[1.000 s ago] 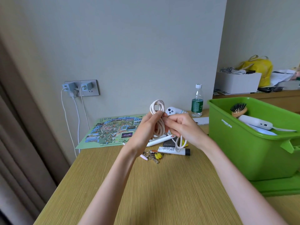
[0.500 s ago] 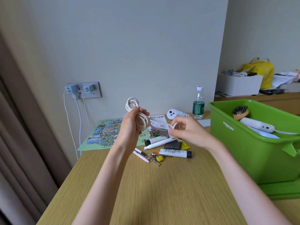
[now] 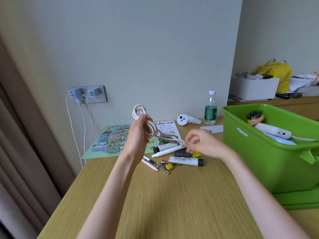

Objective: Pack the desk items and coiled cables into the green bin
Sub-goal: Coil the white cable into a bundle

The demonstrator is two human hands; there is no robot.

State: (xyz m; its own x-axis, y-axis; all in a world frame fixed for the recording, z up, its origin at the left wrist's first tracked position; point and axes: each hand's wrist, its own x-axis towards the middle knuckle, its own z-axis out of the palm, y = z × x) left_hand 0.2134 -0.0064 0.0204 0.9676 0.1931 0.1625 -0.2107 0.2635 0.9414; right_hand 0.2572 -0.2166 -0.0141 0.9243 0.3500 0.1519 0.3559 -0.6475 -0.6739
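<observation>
My left hand (image 3: 138, 135) grips a coiled white cable (image 3: 140, 112) held upright above the desk. A free end of that cable runs down to the right, where my right hand (image 3: 202, 144) pinches it between its fingertips. Below my hands lie a white tube with a black cap (image 3: 185, 160), a bunch of keys (image 3: 164, 165), pens (image 3: 149, 163) and another tube (image 3: 164, 148). The green bin (image 3: 259, 161) stands at the right and holds a hairbrush (image 3: 255, 117) and a white device (image 3: 272, 130).
A green map sheet (image 3: 110, 142) and a paper (image 3: 166, 129) lie at the back of the desk. A white controller (image 3: 184, 119), a water bottle (image 3: 211, 107) and a phone (image 3: 213, 128) stand near the wall. Chargers hang from a wall socket (image 3: 88, 94).
My hands have drawn apart: the left one moved left with the coil, the right one moved down and right, pulling the cable's free end out.
</observation>
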